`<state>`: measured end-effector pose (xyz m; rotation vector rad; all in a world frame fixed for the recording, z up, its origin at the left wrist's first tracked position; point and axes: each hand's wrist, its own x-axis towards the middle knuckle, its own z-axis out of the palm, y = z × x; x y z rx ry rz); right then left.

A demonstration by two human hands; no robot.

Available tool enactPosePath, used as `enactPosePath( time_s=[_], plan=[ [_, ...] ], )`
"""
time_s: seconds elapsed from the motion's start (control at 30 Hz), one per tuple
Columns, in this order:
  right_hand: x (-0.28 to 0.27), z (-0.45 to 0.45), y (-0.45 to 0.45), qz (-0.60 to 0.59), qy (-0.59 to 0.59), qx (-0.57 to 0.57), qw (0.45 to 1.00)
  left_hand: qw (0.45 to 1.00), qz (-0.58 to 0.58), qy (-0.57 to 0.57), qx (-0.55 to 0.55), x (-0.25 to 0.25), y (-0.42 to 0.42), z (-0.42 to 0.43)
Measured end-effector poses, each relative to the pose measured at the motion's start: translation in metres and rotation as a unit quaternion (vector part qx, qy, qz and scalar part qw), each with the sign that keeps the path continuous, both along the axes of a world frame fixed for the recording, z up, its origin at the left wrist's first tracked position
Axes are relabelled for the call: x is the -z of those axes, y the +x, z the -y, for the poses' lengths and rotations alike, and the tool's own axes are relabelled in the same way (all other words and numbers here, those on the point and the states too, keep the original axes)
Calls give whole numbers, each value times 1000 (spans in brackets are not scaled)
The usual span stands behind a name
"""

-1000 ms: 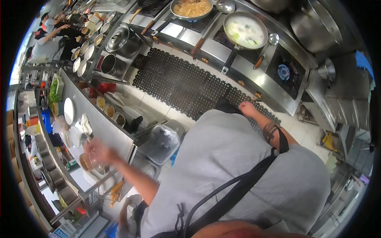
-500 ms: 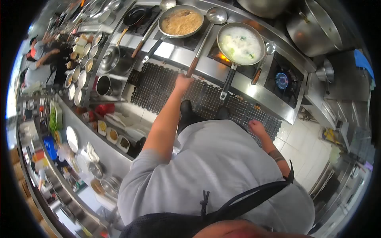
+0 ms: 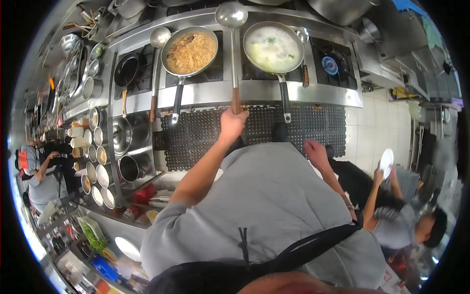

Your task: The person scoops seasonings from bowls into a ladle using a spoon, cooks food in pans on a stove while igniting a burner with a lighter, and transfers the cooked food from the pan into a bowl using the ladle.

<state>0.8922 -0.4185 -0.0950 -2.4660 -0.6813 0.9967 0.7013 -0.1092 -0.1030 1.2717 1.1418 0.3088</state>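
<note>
My left hand is closed around the wooden grip of a long-handled ladle. The ladle's metal bowl points away from me, above the stove and between two pans. Left of it is a frying pan with noodle-like brown food, its black handle toward me. On the other side stands a pan of bubbling whitish liquid with green bits in it. My right hand hangs near my body with fingers curled, and nothing shows in it.
A second ladle and a black skillet lie on the stove's left. At right a burner shows blue flame. Metal containers line the left side. Close on my right, a co-worker holds a white plate.
The view has turned, so the stove now runs level across the top. The ladle's bowl looks larger and nearer, still in my left hand. A co-worker with a plate has appeared at right.
</note>
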Motion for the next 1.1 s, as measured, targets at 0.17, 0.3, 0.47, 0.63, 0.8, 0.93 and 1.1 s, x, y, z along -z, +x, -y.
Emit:
enactPosePath(
  time_s=[0.17,0.3,0.47,0.63,0.8,0.93,1.1],
  plan=[
    [-73,-145,-36,-173,358,7,917,978,128,66,154,-68,18,34],
    [-125,-196,-21,-349,431,123,823,913,263,122,288,-102,38,51],
    [-148,-117,20,-72,225,110,965,790,96,162,583,-71,46,30],
    [-143,-32,58,88,9,-8,996,959,15,-22,283,29,76,54],
    [-150,-17,107,81,9,-104,991,961,79,-214,157,22,127,63],
    [-136,-24,156,179,-52,-219,958,966,62,-231,96,31,146,76],
    [-97,-44,212,190,-47,-246,949,986,26,-146,70,22,150,92]
  ],
)
